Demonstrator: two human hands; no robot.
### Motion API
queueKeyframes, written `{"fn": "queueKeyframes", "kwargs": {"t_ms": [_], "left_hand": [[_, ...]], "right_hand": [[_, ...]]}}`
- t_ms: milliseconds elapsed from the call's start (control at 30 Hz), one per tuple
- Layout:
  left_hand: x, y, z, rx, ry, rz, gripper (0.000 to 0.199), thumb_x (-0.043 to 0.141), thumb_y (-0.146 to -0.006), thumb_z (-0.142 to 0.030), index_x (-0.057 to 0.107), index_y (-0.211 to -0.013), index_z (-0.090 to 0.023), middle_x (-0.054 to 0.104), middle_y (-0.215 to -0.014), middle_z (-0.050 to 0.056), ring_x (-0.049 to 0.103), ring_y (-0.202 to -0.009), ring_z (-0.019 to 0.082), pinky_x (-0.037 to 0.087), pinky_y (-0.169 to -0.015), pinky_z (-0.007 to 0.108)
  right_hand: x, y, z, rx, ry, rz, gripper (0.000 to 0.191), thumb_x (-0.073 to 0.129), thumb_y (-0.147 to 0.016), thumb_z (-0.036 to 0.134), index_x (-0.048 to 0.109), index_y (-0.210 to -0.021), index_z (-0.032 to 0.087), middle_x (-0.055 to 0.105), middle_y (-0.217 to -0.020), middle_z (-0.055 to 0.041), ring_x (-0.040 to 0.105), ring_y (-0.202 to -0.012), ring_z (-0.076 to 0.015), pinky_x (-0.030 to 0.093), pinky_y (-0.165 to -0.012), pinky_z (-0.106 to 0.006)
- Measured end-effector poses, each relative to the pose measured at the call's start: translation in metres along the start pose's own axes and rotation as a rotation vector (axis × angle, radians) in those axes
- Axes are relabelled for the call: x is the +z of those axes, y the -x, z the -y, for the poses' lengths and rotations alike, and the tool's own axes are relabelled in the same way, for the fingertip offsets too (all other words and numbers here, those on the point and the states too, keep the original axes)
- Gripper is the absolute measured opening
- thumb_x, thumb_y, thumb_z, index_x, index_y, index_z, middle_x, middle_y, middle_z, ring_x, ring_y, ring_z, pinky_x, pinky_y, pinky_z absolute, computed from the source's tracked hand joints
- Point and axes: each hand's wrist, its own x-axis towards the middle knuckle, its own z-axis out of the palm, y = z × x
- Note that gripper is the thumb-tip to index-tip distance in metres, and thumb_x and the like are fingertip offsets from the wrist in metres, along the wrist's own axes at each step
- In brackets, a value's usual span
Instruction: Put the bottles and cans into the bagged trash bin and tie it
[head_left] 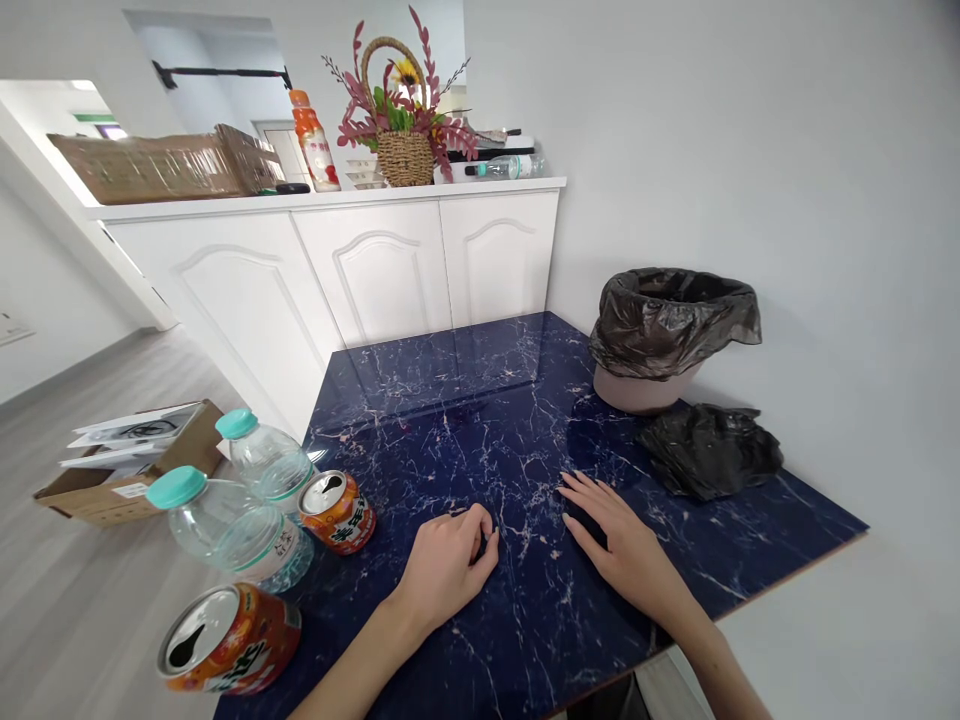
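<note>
My left hand [450, 562] rests on the dark blue marbled table [480, 430], its fingers curled in and nothing visible in them. My right hand [619, 545] lies palm down on the same surface, fingers stretched out and thumb apart, holding nothing. Nearest to my left hand, on its left, stands an opened orange can [346, 525]. Two clear bottles with turquoise caps, one behind [270, 460] and one in front [240, 530], stand beyond that can. Closer to me at the lower left is a second opened orange can [240, 640].
A bin lined with a black bag [667, 335] stands at the table's right rear, with a crumpled black bag [712, 450] before it. White cabinets [390, 265] adjoin the far edge, bearing a flower basket [405, 158]. A cardboard box [112, 500] is at the left.
</note>
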Motion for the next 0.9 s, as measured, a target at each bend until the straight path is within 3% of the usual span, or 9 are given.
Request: {"fn": "queueKeyframes", "kwargs": {"t_ms": [900], "left_hand": [[0.0016, 0.0003, 0.0015, 0.019, -0.009, -0.018, 0.011, 0.051, -0.104, -0.026, 0.052, -0.093, -0.025, 0.058, -0.062, -0.008, 0.062, -0.056, 0.016, 0.045, -0.063, 0.029]], "right_hand": [[-0.0026, -0.0017, 0.0016, -0.006, -0.004, 0.011, 0.047, 0.045, -0.111, 0.046, 0.063, -0.15, 0.027, 0.056, -0.162, -0.0058, 0.046, -0.155, -0.0282, 0.033, -0.132, -0.059]]}}
